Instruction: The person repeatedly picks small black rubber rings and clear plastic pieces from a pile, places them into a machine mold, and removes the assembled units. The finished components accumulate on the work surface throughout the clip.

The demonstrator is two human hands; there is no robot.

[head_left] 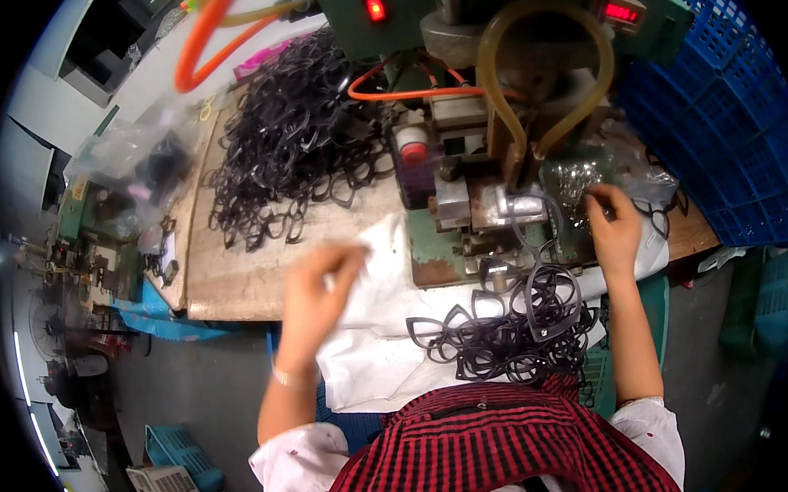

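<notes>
My right hand [616, 224], thumb and fingers drawn together in a pinch, is at the edge of a clear bag or tray of tiny shiny metal parts [578, 183]. Whatever is in the pinch is too small to make out. Blurred by motion, my left hand [321, 290] hangs over the table's front edge, left of the green machine base [426, 258]; I see nothing in it. One black eyeglass frame [533, 305] stands up at the press's metal fixture [518, 206]. Below it, a heap of black eyeglass frames [479, 344] lies on white cloth near my lap.
A large pile of black eyeglass frames [294, 131] covers the back left of the wooden table [236, 285]. The green press [360, 29] rises ahead, with an orange hose [190, 56] and a yellowish tube loop [608, 52]. Blue crates [718, 131] stand at the right.
</notes>
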